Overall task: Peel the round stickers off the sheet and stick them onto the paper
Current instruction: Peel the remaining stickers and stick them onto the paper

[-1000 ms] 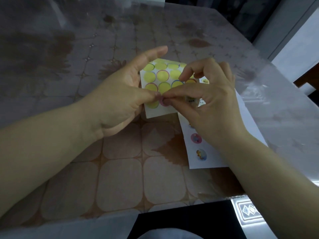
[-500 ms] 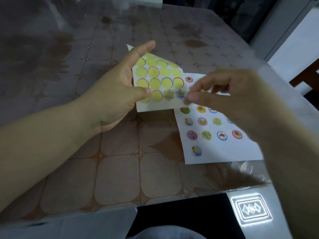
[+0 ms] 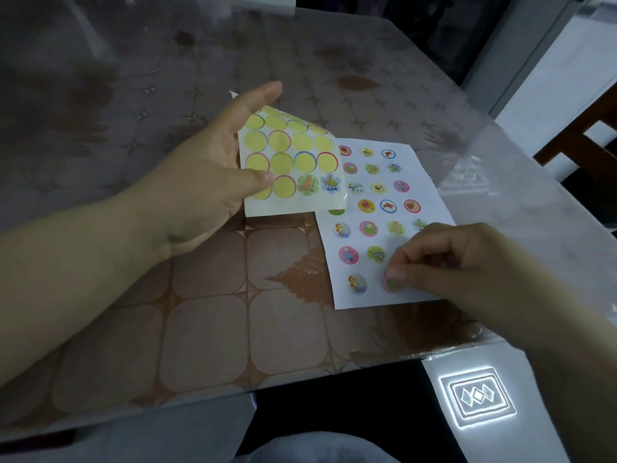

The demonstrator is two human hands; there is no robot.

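My left hand point(image 3: 203, 182) holds the sticker sheet point(image 3: 290, 162) by its left edge, thumb on the front, and keeps it tilted up off the table. Most of its circles are bare yellow; two picture stickers point(image 3: 319, 184) are left in the bottom row. The white paper point(image 3: 384, 225) lies flat to the right, covered with several rows of round stickers. My right hand point(image 3: 444, 265) is down at the paper's lower right, fingertips pinching a pink-rimmed round sticker point(image 3: 392, 284) that touches the paper's bottom row.
The table point(image 3: 200, 329) has a brown tile pattern under clear plastic; its front edge runs just below the paper. A white surface with a diamond emblem point(image 3: 475, 396) sits at the lower right. A dark wooden chair point(image 3: 581, 135) stands at the far right.
My right hand pulled a sticker off the sheet and carried it down and right to the paper's bottom row. My left hand drew the sheet slightly left and up.
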